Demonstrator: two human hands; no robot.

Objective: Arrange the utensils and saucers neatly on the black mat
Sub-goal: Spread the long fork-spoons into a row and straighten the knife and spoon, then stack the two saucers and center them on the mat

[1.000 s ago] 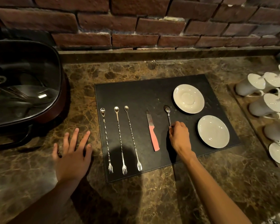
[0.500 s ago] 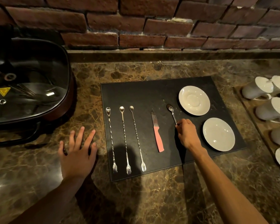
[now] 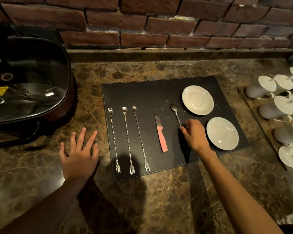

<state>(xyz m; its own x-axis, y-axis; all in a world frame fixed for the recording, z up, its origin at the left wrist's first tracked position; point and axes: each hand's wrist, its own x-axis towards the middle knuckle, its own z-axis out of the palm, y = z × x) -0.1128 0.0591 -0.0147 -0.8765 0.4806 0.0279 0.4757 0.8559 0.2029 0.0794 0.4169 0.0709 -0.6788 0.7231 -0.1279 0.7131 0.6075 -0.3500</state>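
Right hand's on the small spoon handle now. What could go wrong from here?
1. The spoon lies tilted, unlike the knife and the three long stirrers; set down like this, the row may look uneven.
2. The right hand sits close to the near saucer; swinging the handle could nudge it.
3. The left hand rests flat on the counter, off the mat, which could shift.

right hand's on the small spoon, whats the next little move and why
Probably swing the small spoon straight. The right hand pinches its handle end, and it lies tilted, bowl leaning left, while the knife and three long bar spoons run nearly parallel on the black mat.
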